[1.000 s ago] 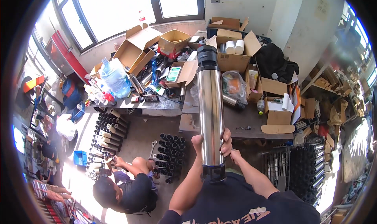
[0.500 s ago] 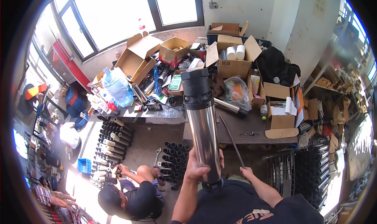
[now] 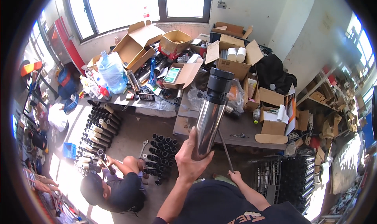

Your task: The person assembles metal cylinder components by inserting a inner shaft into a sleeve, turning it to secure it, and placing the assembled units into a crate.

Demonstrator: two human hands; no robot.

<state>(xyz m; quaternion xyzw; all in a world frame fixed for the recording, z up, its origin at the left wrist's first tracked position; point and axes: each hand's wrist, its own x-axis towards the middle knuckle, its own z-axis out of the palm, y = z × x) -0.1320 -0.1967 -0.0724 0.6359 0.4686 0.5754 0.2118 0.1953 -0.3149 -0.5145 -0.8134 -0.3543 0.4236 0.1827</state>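
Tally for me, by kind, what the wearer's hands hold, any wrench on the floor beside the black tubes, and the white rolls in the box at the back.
Metal cylinder, in the left hand: 1
Thin rod, in the right hand: 1
Wrench on the floor: 1
White rolls in the open cardboard box: 2
Total: 5

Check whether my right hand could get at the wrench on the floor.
Probably not: your right hand grips a thin rod, and the wrench lies well left, past your left hand and black tubes.
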